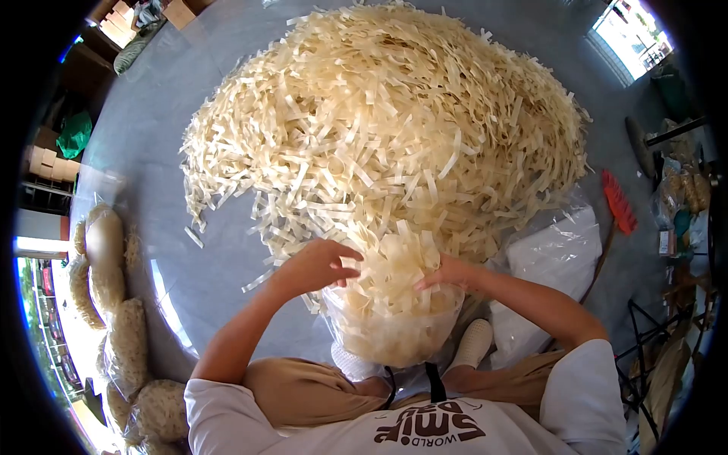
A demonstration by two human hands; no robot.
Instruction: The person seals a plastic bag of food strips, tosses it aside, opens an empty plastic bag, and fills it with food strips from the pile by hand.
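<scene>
A clear plastic bag, stuffed with pale cream strips, stands between my feet. Loose strips heap up at its mouth and run into the large pile of strips on the floor. My left hand is over the left side of the bag's mouth, fingers bent and apart, with nothing visible in it. On the opposite side, my right hand grips strips at the mouth; its thumb shows, while most of its fingers are hidden among the strips.
Folded clear plastic sheeting lies on the right, beside a red-headed tool with a long handle. Filled clear bags are stacked along the left. Boxes and a green bag stand farther left. A black metal frame is at right.
</scene>
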